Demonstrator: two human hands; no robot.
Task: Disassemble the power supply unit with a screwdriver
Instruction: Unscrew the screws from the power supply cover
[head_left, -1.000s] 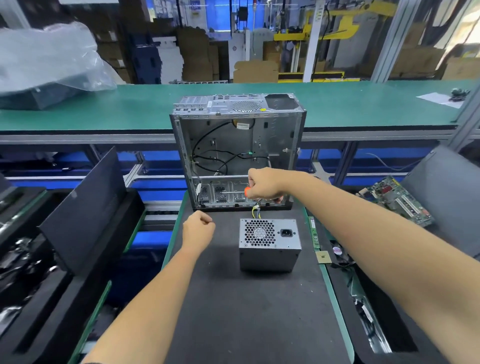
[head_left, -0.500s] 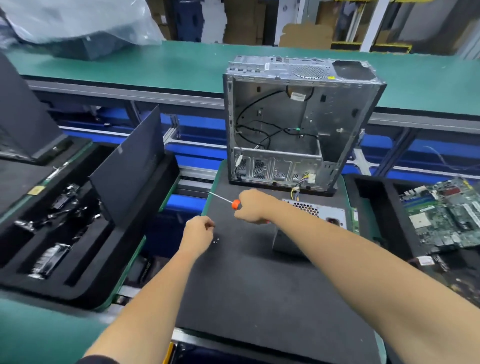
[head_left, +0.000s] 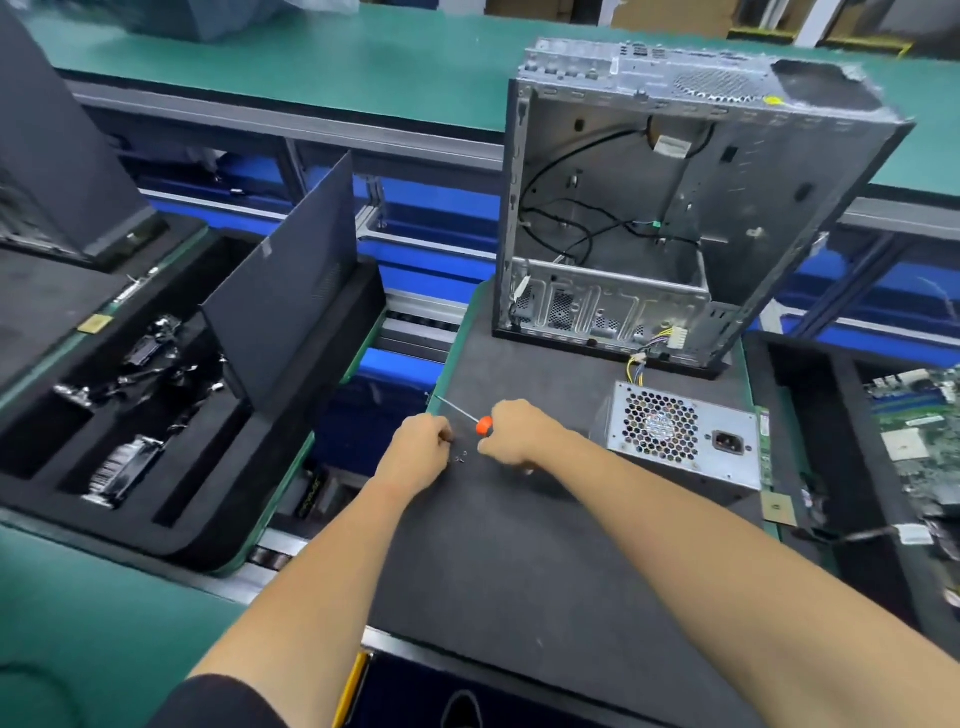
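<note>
The grey power supply unit (head_left: 680, 441) lies on the black mat (head_left: 519, 561), fan grille and socket facing up, with its yellow and black wires running towards the case. Behind it stands the open metal computer case (head_left: 649, 208). My right hand (head_left: 519, 431) grips the orange-handled screwdriver (head_left: 484, 425), left of the unit; its thin shaft points up-left to the mat's edge. My left hand (head_left: 421, 441) rests on the mat with its fingers curled. Small screws (head_left: 460, 457) lie just beside its fingertips. Whether it holds anything is hidden.
A black foam tray (head_left: 171, 415) with dark parts and an upright dark panel (head_left: 291, 291) sits to the left. On the right, another tray holds a green circuit board (head_left: 924, 426). A green conveyor table (head_left: 311, 67) runs behind.
My right hand has drawn the screwdriver back from the case's lower bay to the mat's left side, next to my left hand. The left hand has dropped to the mat, where small screws now lie.
</note>
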